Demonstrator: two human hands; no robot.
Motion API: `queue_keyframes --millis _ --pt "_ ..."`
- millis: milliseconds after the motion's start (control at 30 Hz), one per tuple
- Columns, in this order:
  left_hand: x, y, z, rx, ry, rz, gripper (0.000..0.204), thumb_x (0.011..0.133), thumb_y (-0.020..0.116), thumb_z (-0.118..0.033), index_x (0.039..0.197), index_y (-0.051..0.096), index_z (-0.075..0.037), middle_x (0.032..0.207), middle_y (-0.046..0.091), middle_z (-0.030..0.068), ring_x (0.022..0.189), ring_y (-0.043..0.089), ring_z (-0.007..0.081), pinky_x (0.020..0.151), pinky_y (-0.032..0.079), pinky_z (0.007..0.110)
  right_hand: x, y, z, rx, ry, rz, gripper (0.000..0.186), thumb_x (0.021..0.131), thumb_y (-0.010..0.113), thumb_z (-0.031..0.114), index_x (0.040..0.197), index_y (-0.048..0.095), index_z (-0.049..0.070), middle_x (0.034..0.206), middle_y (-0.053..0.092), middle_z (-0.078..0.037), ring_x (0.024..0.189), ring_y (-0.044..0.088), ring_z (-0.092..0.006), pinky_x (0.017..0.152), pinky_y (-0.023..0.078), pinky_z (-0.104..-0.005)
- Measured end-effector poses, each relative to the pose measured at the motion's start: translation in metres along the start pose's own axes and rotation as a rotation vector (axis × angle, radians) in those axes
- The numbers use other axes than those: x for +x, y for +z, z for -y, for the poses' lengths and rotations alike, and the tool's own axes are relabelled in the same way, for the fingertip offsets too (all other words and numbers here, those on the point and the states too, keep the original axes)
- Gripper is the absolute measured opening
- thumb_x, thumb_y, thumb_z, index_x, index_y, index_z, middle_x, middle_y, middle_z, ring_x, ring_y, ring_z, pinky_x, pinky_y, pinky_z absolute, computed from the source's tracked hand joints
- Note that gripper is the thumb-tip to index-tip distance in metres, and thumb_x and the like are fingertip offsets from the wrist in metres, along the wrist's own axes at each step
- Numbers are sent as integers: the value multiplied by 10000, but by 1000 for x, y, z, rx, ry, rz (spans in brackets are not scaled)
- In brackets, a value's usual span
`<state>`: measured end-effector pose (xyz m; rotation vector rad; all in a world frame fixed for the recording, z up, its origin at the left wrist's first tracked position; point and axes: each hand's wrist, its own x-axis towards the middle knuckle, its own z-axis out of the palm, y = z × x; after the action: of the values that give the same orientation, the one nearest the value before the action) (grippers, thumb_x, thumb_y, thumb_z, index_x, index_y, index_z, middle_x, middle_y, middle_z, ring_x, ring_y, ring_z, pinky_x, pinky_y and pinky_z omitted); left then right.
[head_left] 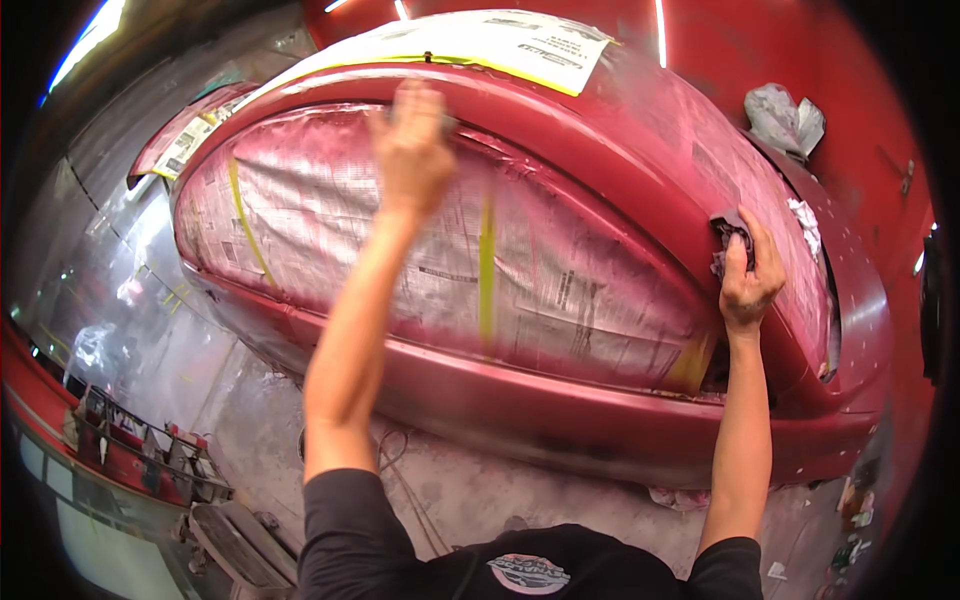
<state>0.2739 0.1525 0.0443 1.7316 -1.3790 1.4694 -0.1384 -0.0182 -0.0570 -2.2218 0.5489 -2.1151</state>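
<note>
A red car body point(540, 440) stands before me, its side windows covered with paint-stained masking paper point(370, 220) and yellow tape point(487, 265). My left hand point(413, 140) is on the curved red roof rail point(530, 125) above the windows. Motion smears its fingers, and a small greyish patch beside them is too blurred to name. Farther right, my right hand point(755, 268) grips a dark, crumpled cloth point(732, 236) against the pillar near the windscreen end. Part of that cloth is hidden by the thumb and fingers.
White masking paper with a yellow tape edge point(520, 45) covers the roof. Grey plastic point(780, 115) hangs bunched on the far side. White crumpled paper point(805, 225) lies by the masked glass. At lower left are a cluttered rack point(145, 440) and a bench point(235, 545); a hose point(405, 480) crosses the floor.
</note>
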Motion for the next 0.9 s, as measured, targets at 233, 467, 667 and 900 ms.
queue_keyframes --millis 233,467,667,900 --pt "-16 -8 -27 -131 173 -11 484 1003 570 -77 1480 651 -91 1623 548 134 1544 478 270 1329 99 618 4 -5 -7 19 -65 -19 345 940 629 28 1264 742 -13 1079 755 -195 964 742 -330 885 575 -415" --pt "-45 -7 -144 -301 158 -11 560 903 645 -104 1460 647 -40 1571 596 179 1521 505 332 1326 92 615 0 -2 1 43 -7 3 340 928 646 44 1247 744 -23 1079 757 -203 967 745 -340 896 581 -421" --pt "-2 -10 -24 -24 -60 9 431 1067 508 -138 1451 637 9 1589 580 149 1516 509 312 1307 156 654 3 -4 -2 66 -15 -1 330 926 648 51 1232 745 -24 1068 754 -206 957 742 -343 887 582 -423" --pt "-43 -13 -183 -399 190 71 570 914 621 -23 1484 622 -12 1626 534 189 1576 420 345 1313 173 620 2 -5 -3 69 -27 -3 325 906 654 42 1211 743 -24 1046 747 -210 940 732 -361 870 581 -432"
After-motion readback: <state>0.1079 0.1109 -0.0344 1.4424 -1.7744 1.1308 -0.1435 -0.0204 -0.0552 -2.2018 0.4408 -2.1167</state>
